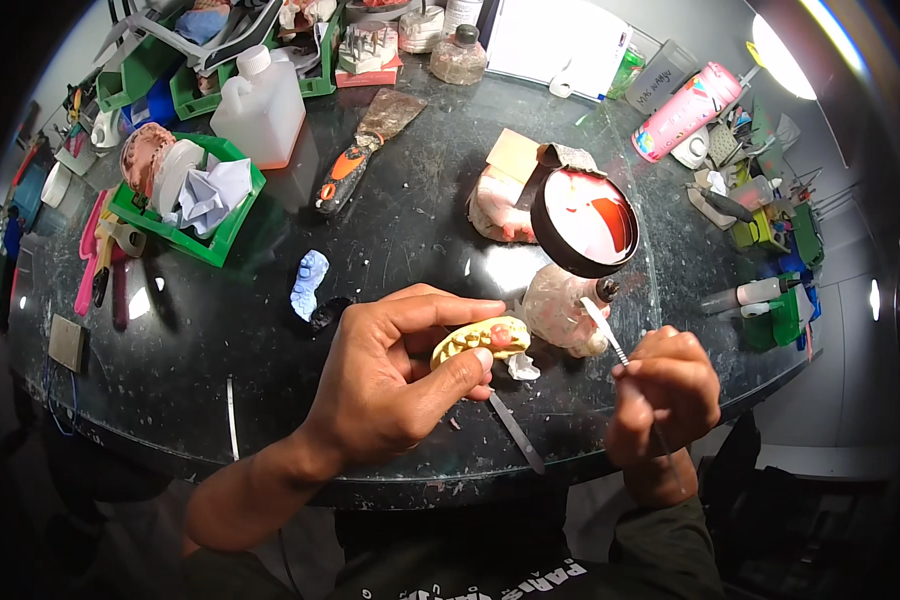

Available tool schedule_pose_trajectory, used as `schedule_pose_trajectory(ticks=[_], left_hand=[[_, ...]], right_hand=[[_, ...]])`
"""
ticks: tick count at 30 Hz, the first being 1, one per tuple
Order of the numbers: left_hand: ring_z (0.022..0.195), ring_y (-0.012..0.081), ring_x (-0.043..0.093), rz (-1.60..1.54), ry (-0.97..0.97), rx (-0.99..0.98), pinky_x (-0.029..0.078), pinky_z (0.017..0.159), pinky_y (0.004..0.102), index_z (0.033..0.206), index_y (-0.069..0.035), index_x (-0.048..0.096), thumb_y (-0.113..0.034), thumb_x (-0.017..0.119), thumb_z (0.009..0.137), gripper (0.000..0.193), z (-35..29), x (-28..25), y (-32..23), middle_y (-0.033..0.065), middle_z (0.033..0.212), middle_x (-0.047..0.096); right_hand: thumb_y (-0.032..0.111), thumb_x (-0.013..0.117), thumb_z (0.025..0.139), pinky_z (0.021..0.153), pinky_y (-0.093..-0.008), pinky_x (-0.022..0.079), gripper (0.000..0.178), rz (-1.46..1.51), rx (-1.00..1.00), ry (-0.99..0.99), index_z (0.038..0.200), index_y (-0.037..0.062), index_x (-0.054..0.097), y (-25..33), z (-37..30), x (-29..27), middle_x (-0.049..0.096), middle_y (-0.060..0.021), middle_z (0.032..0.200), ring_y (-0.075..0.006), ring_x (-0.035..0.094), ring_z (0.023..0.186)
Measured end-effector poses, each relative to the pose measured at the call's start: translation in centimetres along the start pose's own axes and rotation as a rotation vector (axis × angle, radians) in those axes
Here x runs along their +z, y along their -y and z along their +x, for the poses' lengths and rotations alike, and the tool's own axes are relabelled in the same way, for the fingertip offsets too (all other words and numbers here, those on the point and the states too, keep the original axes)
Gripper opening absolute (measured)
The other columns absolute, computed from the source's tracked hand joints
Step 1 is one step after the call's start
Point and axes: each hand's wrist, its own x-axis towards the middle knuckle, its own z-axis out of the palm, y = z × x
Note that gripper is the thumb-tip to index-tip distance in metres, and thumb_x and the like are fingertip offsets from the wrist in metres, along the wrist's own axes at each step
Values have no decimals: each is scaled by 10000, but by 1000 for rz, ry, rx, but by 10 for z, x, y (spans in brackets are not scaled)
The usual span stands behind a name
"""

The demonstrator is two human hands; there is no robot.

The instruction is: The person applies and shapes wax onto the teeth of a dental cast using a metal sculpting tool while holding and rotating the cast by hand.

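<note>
Black worktop, & L hand clasps a yellow dental cast above it!
Grip's near the cast's edges, prob. to keep its pink patch exposed; R hand, off to the right, pinches a slim metal tool pen-style, blade up, seemingly for fine control. Round black tin sits tilted beyond, btwn hands, likely for quick reach.

Sleeves: dark olive cloth
Shirt front: near-black, from where I stand
Lettering: white, blocky capitals
Hands: bare
</note>
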Motion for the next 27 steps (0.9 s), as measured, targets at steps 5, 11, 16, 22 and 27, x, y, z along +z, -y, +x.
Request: schedule_pose_trajectory(ticks=[5,11,16,22,27], left_hand=[[818,134,676,-53,-12,-61,612,711,264,1214,78,583,26,608,912,308,1,3,-1,159,1057,677],[783,110,668,-10,21,-78,604,659,252,1125,69,608,14,614,909,223,0,1,-3,146,983,708],[794,110,672,24,17,-67,596,650,243,1106,72,619,14,605,910,205,0,1,-4,149,976,715],[829,122,684,34,13,-6,584,651,233,1101,72,622,37,612,898,206,-1,-1,1,146,977,709],[874,89,679,44,-25,91,559,731,208,1048,59,646,74,652,850,198,1,1,4,109,976,707]], right_hand=[[-69,582,675,455,-272,394,189,30,33,-54,860,-31,572,-1,0,-3,546,-89,671,-148,494,496],[-110,649,580,467,-280,488,341,56,-31,102,902,1,634,6,1,7,613,-80,711,-169,609,527],[-89,684,588,475,-276,506,330,146,-88,165,907,-8,668,4,2,10,617,-72,714,-165,638,550],[-82,684,604,476,-271,504,313,163,-104,215,907,-7,667,5,3,10,621,-74,731,-164,640,558],[-76,672,610,467,-272,486,311,129,-105,182,911,1,660,5,1,7,609,-69,736,-160,626,555]])
